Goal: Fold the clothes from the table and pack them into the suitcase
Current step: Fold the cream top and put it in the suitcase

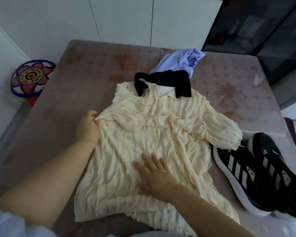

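Blouse (152, 134), cream and crinkled, spread on worktop (75, 82), collar away; left hand (88, 125) pinching sleeve edge, apparently for folding inward, right hand (154, 175) flat, fingers straight, pressing lower front to anchor fabric; suitcase not in view.

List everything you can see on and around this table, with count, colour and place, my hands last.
cream top: one, cream crinkled fabric with black collar, spread at the table's middle
lilac garment: one, pale lilac, crumpled at the far side behind the collar
sneakers: two, black with white stripes, near right, beside the top's sleeve
table: one, mauve flowered cover, under the clothes
round flowered item: one, multicoloured with blue rim, left of the table, lower down
dark cabinet: one, black, far right
left hand: one, grips a sleeve edge
right hand: one, flat on the top's front
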`<state>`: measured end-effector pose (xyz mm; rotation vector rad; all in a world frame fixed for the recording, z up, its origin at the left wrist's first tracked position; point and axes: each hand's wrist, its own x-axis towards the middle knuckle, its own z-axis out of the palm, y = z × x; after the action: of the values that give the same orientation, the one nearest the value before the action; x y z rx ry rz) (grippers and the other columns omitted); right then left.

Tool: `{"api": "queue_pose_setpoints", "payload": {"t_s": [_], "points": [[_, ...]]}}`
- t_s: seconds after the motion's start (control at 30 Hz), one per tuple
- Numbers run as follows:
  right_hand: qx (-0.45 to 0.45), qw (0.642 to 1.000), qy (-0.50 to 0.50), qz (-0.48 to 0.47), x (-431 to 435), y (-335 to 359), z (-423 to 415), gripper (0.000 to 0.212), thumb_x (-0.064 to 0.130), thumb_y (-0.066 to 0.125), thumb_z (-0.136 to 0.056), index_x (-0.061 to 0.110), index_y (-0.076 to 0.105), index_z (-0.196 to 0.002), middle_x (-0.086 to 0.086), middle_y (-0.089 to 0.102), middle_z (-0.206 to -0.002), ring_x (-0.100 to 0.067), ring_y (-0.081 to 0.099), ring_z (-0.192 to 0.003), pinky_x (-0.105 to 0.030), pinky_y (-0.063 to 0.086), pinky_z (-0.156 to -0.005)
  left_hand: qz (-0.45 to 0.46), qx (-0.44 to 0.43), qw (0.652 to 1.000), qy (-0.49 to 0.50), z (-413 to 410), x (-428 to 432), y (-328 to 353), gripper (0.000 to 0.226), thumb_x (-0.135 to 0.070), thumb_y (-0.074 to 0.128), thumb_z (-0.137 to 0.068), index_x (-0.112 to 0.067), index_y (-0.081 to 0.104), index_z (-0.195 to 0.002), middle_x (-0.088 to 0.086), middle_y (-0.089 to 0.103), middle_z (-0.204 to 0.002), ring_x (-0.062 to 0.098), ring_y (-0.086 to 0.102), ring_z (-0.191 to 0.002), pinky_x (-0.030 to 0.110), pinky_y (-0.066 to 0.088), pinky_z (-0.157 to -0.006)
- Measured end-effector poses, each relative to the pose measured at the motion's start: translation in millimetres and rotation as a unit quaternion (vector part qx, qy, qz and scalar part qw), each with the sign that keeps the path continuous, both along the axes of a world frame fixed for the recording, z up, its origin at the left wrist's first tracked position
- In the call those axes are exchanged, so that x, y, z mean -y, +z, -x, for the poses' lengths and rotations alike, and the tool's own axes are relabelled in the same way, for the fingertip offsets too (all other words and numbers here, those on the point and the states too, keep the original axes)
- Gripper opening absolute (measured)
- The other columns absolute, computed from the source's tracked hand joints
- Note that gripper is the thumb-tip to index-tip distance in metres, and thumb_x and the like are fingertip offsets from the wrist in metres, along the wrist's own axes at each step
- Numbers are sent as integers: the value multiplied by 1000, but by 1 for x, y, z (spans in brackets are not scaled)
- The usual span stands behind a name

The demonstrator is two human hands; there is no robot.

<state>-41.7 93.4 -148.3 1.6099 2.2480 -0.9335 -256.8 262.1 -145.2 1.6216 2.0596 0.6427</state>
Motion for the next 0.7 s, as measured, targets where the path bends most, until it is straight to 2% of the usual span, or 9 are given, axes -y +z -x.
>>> {"api": "queue_pose_setpoints", "payload": {"t_s": [0.13,0.23,0.3,0.33,0.4,0.47,0.53,0.6,0.7], "points": [[-61,986,-120,-93,-13,11,-29,50,42,41,-97,28,32,-144,2,15,-157,-18,10,-144,-32,-4,-115,24,-21,999,-3,10,-5,2,31,-7,54,-91,-4,54,-122,20,62,-115,37,57,-106,41,43,-89],[-74,916,-332,-214,-29,17,-92,30,30,51,-92,16,63,-115,-8,52,-130,-31,46,-121,-42,32,-105,59,-63,995,-44,-3,7,-7,47,-11,48,-93,-9,39,-139,21,48,-134,39,44,-122,45,34,-102],[-15,860,-438,-259,-38,25,-140,25,19,49,-88,6,67,-99,-15,61,-109,-37,55,-103,-45,43,-89,45,-110,988,-96,-19,19,-9,53,-15,45,-95,-14,30,-145,17,33,-146,37,29,-134,47,22,-111],[36,833,-483,-269,-42,29,-161,28,18,46,-88,4,65,-103,-18,60,-109,-39,53,-104,-46,43,-90,37,-126,983,-125,-29,25,-8,52,-18,42,-96,-18,27,-147,12,28,-151,33,21,-138,47,16,-114],[127,779,-571,-226,-50,34,-197,44,29,51,-89,4,49,-126,-20,49,-129,-39,41,-122,-47,30,-105,37,-154,969,-189,-52,31,-4,51,-26,33,-100,-25,19,-149,1,15,-157,24,6,-143,42,1,-115],[186,776,-591,-119,-58,35,-220,65,44,49,-89,2,36,-137,-21,39,-140,-38,32,-131,-45,19,-112,61,-159,954,-248,-74,33,-2,51,-32,24,-101,-30,8,-150,-6,1,-158,17,-8,-144,37,-10,-113],[227,795,-561,-47,-64,31,-231,70,53,41,-90,2,36,-138,-21,35,-144,-38,28,-134,-44,15,-114,68,-173,937,-296,-96,33,2,53,-35,21,-101,-33,-1,-149,-7,-4,-158,15,-12,-144,39,-13,-114],[225,814,-535,-31,-71,29,-238,63,49,39,-91,7,41,-137,-20,35,-143,-37,27,-134,-44,15,-114,68,-184,923,-331,-118,32,7,55,-34,23,-102,-34,-5,-149,-7,-2,-158,16,-10,-144,41,-13,-114],[130,822,-554,-34,-81,26,-242,43,35,42,-90,16,50,-128,-17,52,-127,-37,39,-125,-46,19,-112,56,-153,911,-380,-154,32,19,59,-33,30,-101,-30,-4,-149,-5,6,-158,16,-5,-145,40,-11,-115]]}}
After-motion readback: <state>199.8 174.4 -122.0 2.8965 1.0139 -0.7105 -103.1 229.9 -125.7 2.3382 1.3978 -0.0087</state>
